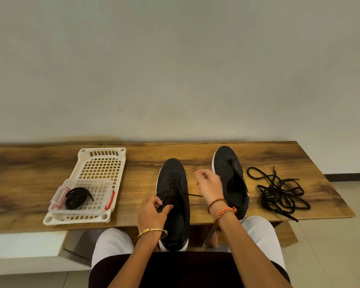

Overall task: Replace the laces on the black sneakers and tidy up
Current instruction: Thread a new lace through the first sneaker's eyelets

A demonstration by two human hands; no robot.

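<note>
Two black sneakers stand mid-table: the laced sneaker overhangs the near edge, its lace pinched by the left hand, while the right hand, fingers curled, hovers between it and the unlaced sneaker; whether it grasps anything I cannot tell. One tangle of removed laces lies toward the table right edge. Toward the left edge, one white basket carries one clear box holding one coiled lace.

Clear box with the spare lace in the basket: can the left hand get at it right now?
Probably yes, once freed. The left hand is pinching the lace on the near shoe; the clear box sits open-topped in the basket, with bare table between.
</note>
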